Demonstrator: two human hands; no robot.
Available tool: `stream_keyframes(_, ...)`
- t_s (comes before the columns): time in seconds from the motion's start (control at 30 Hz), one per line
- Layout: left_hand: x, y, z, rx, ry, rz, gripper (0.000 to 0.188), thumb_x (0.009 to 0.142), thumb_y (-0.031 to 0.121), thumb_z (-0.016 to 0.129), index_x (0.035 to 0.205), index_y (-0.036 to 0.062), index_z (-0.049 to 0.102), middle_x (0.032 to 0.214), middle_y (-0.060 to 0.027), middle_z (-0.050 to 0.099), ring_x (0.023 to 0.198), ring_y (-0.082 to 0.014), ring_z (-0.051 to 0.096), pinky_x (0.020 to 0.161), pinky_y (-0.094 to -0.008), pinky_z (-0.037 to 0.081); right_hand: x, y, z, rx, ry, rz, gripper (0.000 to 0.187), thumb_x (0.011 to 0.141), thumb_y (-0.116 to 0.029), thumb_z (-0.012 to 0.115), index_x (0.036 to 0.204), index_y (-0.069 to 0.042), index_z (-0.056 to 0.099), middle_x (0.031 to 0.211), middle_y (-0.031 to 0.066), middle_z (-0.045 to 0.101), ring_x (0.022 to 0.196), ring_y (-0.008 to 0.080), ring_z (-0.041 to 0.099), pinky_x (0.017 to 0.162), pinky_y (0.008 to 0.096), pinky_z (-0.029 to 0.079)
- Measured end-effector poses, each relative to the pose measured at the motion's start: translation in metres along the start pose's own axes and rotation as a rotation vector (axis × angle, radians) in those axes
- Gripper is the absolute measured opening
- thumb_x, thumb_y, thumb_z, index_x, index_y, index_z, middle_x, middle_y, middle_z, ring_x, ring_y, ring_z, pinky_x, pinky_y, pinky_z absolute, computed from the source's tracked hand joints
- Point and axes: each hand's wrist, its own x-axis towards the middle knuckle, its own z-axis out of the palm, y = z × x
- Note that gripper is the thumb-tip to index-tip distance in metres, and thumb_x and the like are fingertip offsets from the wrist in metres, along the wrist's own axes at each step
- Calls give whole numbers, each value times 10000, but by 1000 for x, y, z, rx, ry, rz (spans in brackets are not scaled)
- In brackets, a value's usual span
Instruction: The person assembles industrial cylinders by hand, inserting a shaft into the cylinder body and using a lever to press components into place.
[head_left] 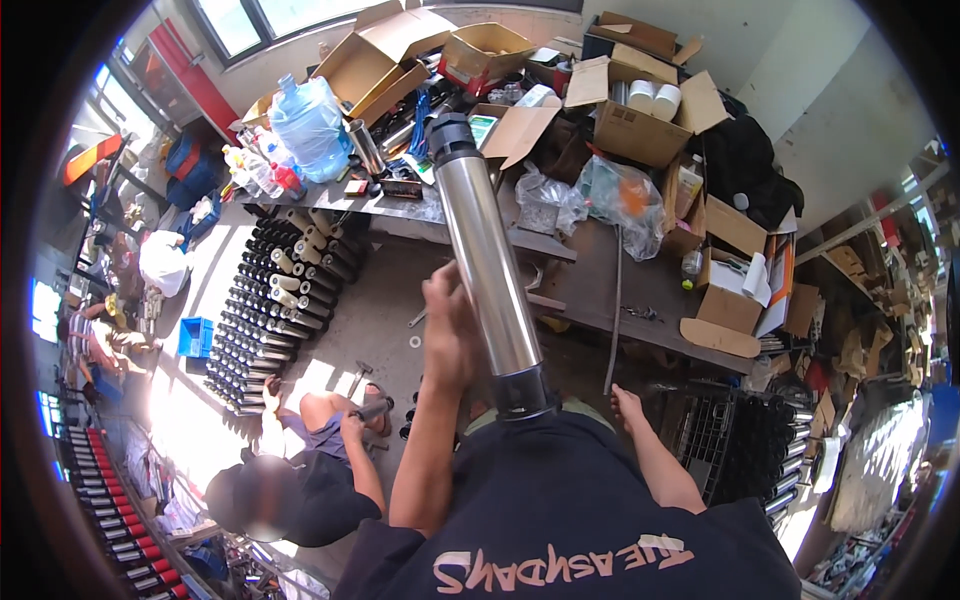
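Observation:
A shiny steel cylinder (490,265) with black end pieces rises close in front of me, tilted slightly left at its top. Its lower black end is in front of my dark shirt. Against the cylinder's left side is my left hand (450,325), blurred and curled, with part of its fingers hidden behind the metal. To the right, my right hand (627,408) is closed around the lower end of a long thin rod (616,310). That rod stands nearly upright, its upper end near a plastic bag on the workbench.
A workbench (590,290) holds open cardboard boxes (640,125), a blue water jug (308,130) and plastic bags (625,200). Rows of black cylinders (265,325) stand on the floor at left. Beside me at lower left, a co-worker (290,490) sits holding a dark cylinder. A black rack (705,440) stands right.

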Motion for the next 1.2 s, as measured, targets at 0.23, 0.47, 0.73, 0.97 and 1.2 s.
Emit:
stream_keyframes(0.23, 24, -60, -59, -372, -165, -443, 742, 955, 748, 291, 1229, 89, 491, 907, -156, 605, 716, -301, 643, 634, -459, 580, -13, 11, 3, -180, 6, -5, 395, 921, -494, 661, 913, -99, 659, 746, -8, 586, 622, 102, 518, 518, 271, 384)
stream_keyframes(0.47, 19, -44, -46, -135, -31, -486, 786, 940, 768, 299, 1116, 41, 539, 853, -140, 621, 681, -287, 654, 603, -445, 584, 6, 62, -25, -277, 76, -24, 448, 895, -500, 690, 965, -58, 666, 771, 10, 607, 623, 123, 529, 490, 287, 386)
stream_keyframes(0.73, 8, -44, -40, -432, -207, -443, 734, 980, 713, 229, 1221, 77, 506, 895, -185, 602, 692, -329, 634, 613, -476, 546, 27, 89, -15, -571, 169, -194, 550, 845, -509, 732, 997, 20, 741, 884, 137, 734, 821, 214, 688, 793, 351, 536)
stream_keyframes(0.97, 12, -46, -32, -412, -274, -450, 749, 970, 723, 263, 1347, 106, 457, 904, -184, 607, 698, -317, 636, 626, -474, 549, 8, 54, 4, -604, 163, -289, 534, 855, -511, 704, 960, 11, 732, 867, 162, 729, 840, 260, 695, 786, 375, 529)
stream_keyframes(1.2, 13, -30, -18, -205, -163, -517, 724, 973, 717, 277, 1318, 112, 474, 880, -163, 616, 691, -300, 641, 623, -456, 579, 25, 63, 1, -495, 147, -239, 448, 856, -395, 729, 1016, 23, 711, 909, 136, 731, 871, 248, 694, 792, 356, 534)
